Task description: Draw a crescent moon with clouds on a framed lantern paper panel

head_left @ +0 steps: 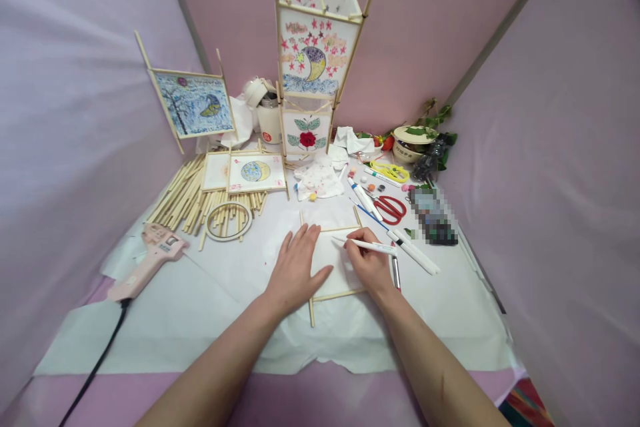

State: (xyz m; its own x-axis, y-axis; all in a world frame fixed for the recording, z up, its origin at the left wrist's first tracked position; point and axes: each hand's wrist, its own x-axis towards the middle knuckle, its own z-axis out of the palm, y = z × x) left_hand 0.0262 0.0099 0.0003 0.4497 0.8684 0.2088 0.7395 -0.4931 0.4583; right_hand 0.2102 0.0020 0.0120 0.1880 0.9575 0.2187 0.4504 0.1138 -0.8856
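A white sheet (332, 261) in a frame of thin wooden sticks lies flat on the covered table in front of me. My left hand (296, 269) rests open over its left edge, fingers stretched forward and thumb reaching onto the sheet. In my right hand (371, 268) is a slim white pen (373, 246), its tip pointing left above the upper part of the sheet. Whether the tip touches is too small to tell. No drawn marks show on the visible part of the sheet. A dark, silvery slim item (396, 272) lies partly behind my right hand.
Left are a pink glue gun (153, 260), a roll of tape (208, 221) and many wooden sticks (177, 197). Behind stands a tall painted stick lantern (320, 53) near painted panels (257, 172). Right lie markers (415, 252), red scissors (391, 209) and a blurred dark object (434, 217).
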